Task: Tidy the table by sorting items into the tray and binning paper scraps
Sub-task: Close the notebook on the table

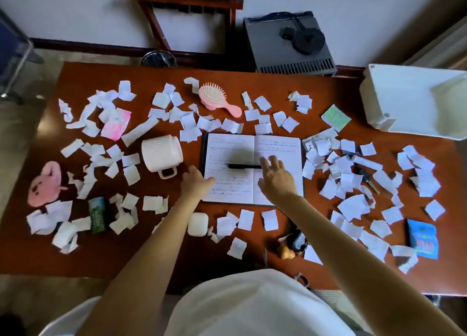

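Note:
An open notebook (235,184) lies in the middle of the brown table (192,257), with a black pen (243,166) across its pages. My left hand (195,183) rests at the notebook's left edge, fingers relaxed. My right hand (276,176) hovers over the right page, fingers stretched toward the pen's end, holding nothing. White paper scraps (353,181) are strewn all over the table. The white tray (414,103) sits at the far right corner. A wire bin (158,59) shows behind the table's far edge.
Scattered on the table: a white mug on its side (161,153), pink hairbrush (218,99), pink plush (46,184), white earbud case (197,224), green packet (97,214), blue packet (423,238), green notepad (336,117), pink packet (116,124), keys (294,242).

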Demonstrator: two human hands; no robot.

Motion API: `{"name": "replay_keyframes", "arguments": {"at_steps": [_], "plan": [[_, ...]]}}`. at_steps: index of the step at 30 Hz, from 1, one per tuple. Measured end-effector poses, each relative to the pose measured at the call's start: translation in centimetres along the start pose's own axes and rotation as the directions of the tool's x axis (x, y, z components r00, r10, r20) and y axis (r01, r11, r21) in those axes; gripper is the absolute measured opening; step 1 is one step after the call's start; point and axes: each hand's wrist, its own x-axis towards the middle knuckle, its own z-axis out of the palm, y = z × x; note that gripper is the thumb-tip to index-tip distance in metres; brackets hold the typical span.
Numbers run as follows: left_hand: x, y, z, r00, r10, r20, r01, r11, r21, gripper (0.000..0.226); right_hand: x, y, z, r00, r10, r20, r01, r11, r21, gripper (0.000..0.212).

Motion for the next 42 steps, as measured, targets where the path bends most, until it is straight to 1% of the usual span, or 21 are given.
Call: {"name": "replay_keyframes", "arguments": {"at_steps": [1, 3, 5, 6, 8, 9, 10, 12, 13, 14, 16, 18, 20, 22, 24, 28, 30, 32, 34, 36, 42], "plan": [[0.2, 0.0, 0.1, 0.999, -0.041, 0.029, 0.043, 0.997, -0.067, 0.068, 0.3, -0.2, 0.0, 0.999, 0.006, 0.038, -0.005, 1.000, -0.029, 0.056], [0.6, 0.0, 0.1, 0.996, -0.086, 0.037, 0.091, 0.984, -0.155, 0.074, 0.6, -0.2, 0.4, 0.997, 0.028, 0.072, -0.023, 0.998, -0.064, 0.057], [0.7, -0.1, 0.3, 0.998, -0.068, 0.011, 0.069, 0.982, -0.173, 0.071, 0.6, -0.2, 0.7, 0.993, 0.055, 0.100, -0.043, 0.992, -0.118, 0.063], [0.6, 0.0, 0.3, 0.999, -0.053, 0.000, 0.052, 0.986, -0.158, 0.064, 0.7, -0.1, 1.0, 0.992, 0.067, 0.106, -0.051, 0.988, -0.143, 0.066], [0.5, -0.1, 0.2, 0.999, 0.028, -0.036, -0.033, 0.990, -0.139, 0.038, 0.6, -0.1, 1.0, 0.992, 0.071, 0.105, -0.056, 0.989, -0.140, 0.064], [0.5, -0.1, 0.1, 0.996, 0.073, -0.047, -0.079, 0.987, -0.139, 0.026, 0.6, -0.1, 1.1, 0.992, 0.066, 0.107, -0.054, 0.992, -0.111, 0.058], [0.3, 0.0, 0.0, 0.992, 0.116, -0.054, -0.122, 0.982, -0.142, 0.022, 0.5, -0.2, 1.1, 0.993, 0.065, 0.101, -0.059, 0.997, -0.057, 0.048], [-0.3, 0.4, -0.4, 0.978, 0.189, -0.085, -0.199, 0.972, -0.124, 0.026, 0.3, -0.3, 1.0, 0.989, 0.127, 0.082, -0.138, 0.979, 0.152, 0.026], [-0.6, 0.6, -0.6, 0.970, 0.222, -0.104, -0.232, 0.967, -0.103, 0.030, 0.3, -0.3, 0.9, 0.980, 0.184, 0.076, -0.198, 0.941, 0.274, 0.021], [-1.0, 0.8, -0.6, 0.960, 0.255, -0.118, -0.265, 0.961, -0.079, 0.035, 0.3, -0.3, 0.9, 0.966, 0.245, 0.086, -0.259, 0.887, 0.381, 0.021], [-1.9, 1.5, -0.8, 0.939, 0.316, -0.134, -0.324, 0.945, -0.039, 0.040, 0.5, -0.4, 1.1, 0.941, 0.311, 0.132, -0.334, 0.798, 0.501, 0.021], [-2.5, 2.2, -1.0, 0.918, 0.367, -0.147, -0.370, 0.929, 0.007, 0.043, 0.5, -1.0, 1.3, 0.946, 0.280, 0.165, -0.324, 0.787, 0.525, 0.024], [-3.3, 3.1, -1.4, 0.895, 0.416, -0.159, -0.413, 0.909, 0.054, 0.045, 0.4, -1.6, 1.2, 0.959, 0.224, 0.172, -0.281, 0.807, 0.519, 0.029], [-4.3, 4.2, -1.5, 0.874, 0.462, -0.152, -0.454, 0.887, 0.088, 0.047, 0.0, -1.7, 1.0, 0.971, 0.191, 0.141, -0.236, 0.840, 0.489, 0.031], [-5.2, 5.4, -1.4, 0.860, 0.493, -0.131, -0.481, 0.869, 0.113, 0.048, -0.5, -1.1, 0.5, 0.974, 0.196, 0.111, -0.225, 0.860, 0.459, 0.032], [-5.7, 8.2, 0.1, 0.839, 0.542, -0.041, -0.529, 0.833, 0.163, 0.046, -1.8, 3.0, 0.1, 0.961, 0.265, 0.081, -0.270, 0.831, 0.486, 0.038], [-5.8, 9.8, 1.9, 0.823, 0.568, 0.016, -0.559, 0.804, 0.202, 0.043, -2.5, 5.5, 0.0, 0.965, 0.259, 0.036, -0.251, 0.880, 0.404, 0.046], [-5.8, 11.5, 4.2, 0.816, 0.574, 0.068, -0.571, 0.785, 0.239, 0.035, -2.9, 7.8, -0.1, 0.976, 0.216, 0.039, -0.218, 0.937, 0.274, 0.055], [-5.8, 12.7, 6.6, 0.820, 0.564, 0.092, -0.566, 0.778, 0.272, 0.025, -3.0, 9.4, 0.0, 0.983, 0.146, 0.112, -0.162, 0.976, 0.147, 0.060], [-6.0, 13.6, 8.9, 0.825, 0.557, 0.091, -0.557, 0.776, 0.296, 0.028, -3.0, 10.8, -0.1, 0.976, 0.110, 0.188, -0.128, 0.988, 0.087, 0.064], [-5.9, 14.2, 13.4, 0.880, 0.475, 0.032, -0.449, 0.806, 0.387, 0.039, -3.1, 13.7, -0.6, 0.973, 0.104, 0.205, -0.111, 0.994, 0.021, 0.066]]}}
